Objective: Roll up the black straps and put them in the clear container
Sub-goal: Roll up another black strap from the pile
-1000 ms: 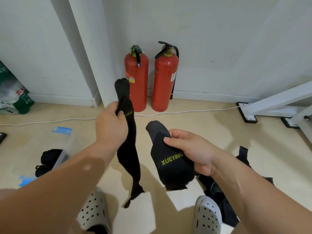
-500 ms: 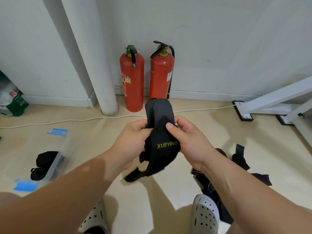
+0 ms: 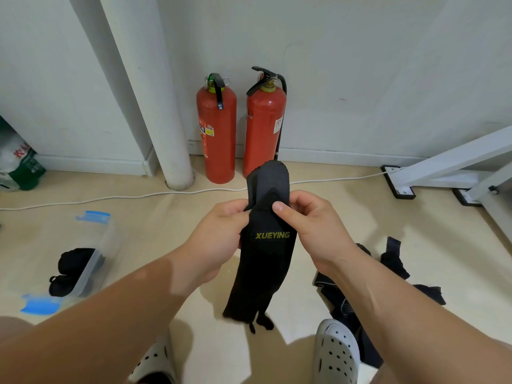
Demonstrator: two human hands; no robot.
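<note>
A black strap (image 3: 263,261) with yellow "XUEYING" lettering hangs upright in front of me, doubled over at its top. My left hand (image 3: 219,239) grips its left edge and my right hand (image 3: 310,225) pinches its right edge, thumb on the front. The lower end dangles above the floor between my feet. The clear container (image 3: 97,245) with blue clips lies on the floor at the left, with rolled black straps (image 3: 74,267) inside. More loose black straps (image 3: 396,270) lie in a heap on the floor at the right.
Two red fire extinguishers (image 3: 241,134) stand against the wall beside a white pipe (image 3: 155,106). A white cable (image 3: 110,198) runs along the floor. White table legs (image 3: 448,167) are at the right. A bag (image 3: 16,164) sits far left. My white clogs (image 3: 335,353) are below.
The two hands came together from holding separate strap ends apart. The strap is now folded double and hangs straighter and longer below my hands.
</note>
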